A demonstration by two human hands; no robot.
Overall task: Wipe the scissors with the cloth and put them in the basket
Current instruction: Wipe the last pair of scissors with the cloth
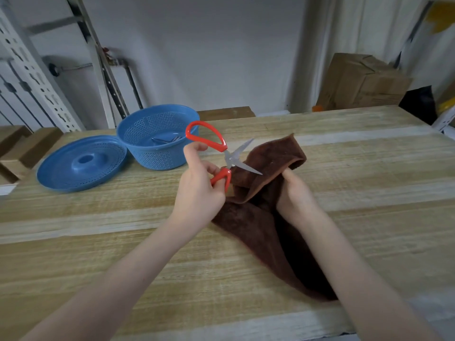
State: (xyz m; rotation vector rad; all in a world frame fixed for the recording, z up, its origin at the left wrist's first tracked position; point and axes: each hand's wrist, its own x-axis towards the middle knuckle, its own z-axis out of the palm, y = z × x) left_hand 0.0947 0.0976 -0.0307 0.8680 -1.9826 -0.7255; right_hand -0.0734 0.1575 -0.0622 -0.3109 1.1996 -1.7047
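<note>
Scissors (231,158), blades apart, hang over the cloth (258,232) on the table (369,168), basket (152,158) and lid (81,163) just left. Left grip (197,190) grasps the red handles (222,175); right grip (295,195) clutches the cloth.

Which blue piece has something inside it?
The deep basket, nearer the scissors; metal utensils lie in it. The flat lid beside it holds nothing.

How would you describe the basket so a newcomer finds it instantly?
Start at the wooden table; look to its far left side, where two blue perforated plastic pieces sit side by side. The basket is the right-hand one: a deep bowl with tall mesh walls, whereas the lid beside it is a shallow disc with a central hollow.
</note>
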